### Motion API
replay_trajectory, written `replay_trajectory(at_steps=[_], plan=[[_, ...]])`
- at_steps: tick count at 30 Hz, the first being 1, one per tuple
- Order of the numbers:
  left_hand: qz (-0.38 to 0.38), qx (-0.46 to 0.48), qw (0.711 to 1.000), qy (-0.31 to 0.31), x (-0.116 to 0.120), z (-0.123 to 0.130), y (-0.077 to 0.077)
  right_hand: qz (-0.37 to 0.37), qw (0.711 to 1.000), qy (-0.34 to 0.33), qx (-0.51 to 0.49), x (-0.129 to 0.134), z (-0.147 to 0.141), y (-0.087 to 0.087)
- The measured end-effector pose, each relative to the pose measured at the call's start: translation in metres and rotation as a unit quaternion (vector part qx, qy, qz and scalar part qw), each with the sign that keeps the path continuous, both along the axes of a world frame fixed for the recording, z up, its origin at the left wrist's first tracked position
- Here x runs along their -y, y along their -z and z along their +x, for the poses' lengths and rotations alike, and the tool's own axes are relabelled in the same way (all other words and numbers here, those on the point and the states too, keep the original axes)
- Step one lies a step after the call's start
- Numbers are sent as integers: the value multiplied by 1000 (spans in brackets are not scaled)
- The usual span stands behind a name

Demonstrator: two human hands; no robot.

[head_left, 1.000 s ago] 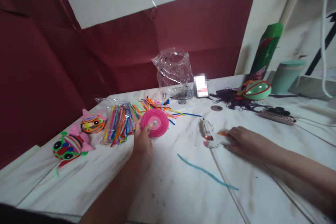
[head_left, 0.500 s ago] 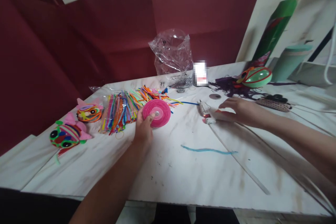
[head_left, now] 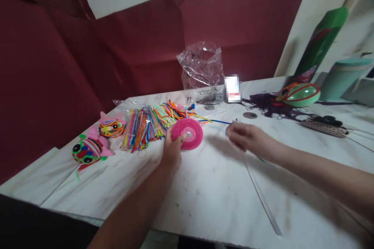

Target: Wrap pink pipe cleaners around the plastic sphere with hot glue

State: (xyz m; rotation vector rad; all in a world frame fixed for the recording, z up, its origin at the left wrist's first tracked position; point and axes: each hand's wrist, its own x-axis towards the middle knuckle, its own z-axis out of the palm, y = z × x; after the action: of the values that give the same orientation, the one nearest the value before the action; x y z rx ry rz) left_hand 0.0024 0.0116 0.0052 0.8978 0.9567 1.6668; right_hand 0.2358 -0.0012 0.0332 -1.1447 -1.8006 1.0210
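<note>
My left hand (head_left: 172, 149) grips a round pink ribbon roll (head_left: 193, 140) by its near left side, the thumb lying on the pale centre. To its right, my right hand (head_left: 241, 136) is closed above the table around a light blue strip (head_left: 217, 128), which is blurred; a short bit of it shows under the wrist. The glue gun is almost wholly hidden behind my right hand. A long pale stick (head_left: 263, 198) runs from below that hand toward the front edge. Many colourful pipe cleaners (head_left: 146, 124) lie left of the roll.
Two decorated fish-like figures, one striped (head_left: 87, 149) and one orange (head_left: 112, 126), sit at the left. Behind are a clear plastic bag (head_left: 203, 70) and a bright, blurred-out card (head_left: 233, 88). Purple strands (head_left: 263, 103), a green balloon (head_left: 302, 94) and a dotted holder (head_left: 324, 127) are at the right.
The light blue strip has left the tabletop and is now in my right hand, which has closed. My left hand still holds the roll. The whole view has shifted, with objects appearing farther right and lower.
</note>
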Motion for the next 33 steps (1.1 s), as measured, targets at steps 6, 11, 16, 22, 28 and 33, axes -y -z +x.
replay_trajectory(at_steps=[6,11,16,22,28,33], plan=[[-25,-11,999,25,5,4,3,-118,958,112,-234,-47,11,-28],[-26,-24,999,33,2,2,9,-155,952,98,-243,-52,1,-15],[-26,-36,999,28,0,3,12,-153,955,99,-235,-44,1,-5],[-39,-58,997,36,2,6,12,-130,982,94,-96,-43,0,18],[-33,-71,996,40,3,6,12,-18,998,55,-15,-42,0,29],[-39,-65,996,50,5,7,8,-4,998,66,-9,-35,3,19]])
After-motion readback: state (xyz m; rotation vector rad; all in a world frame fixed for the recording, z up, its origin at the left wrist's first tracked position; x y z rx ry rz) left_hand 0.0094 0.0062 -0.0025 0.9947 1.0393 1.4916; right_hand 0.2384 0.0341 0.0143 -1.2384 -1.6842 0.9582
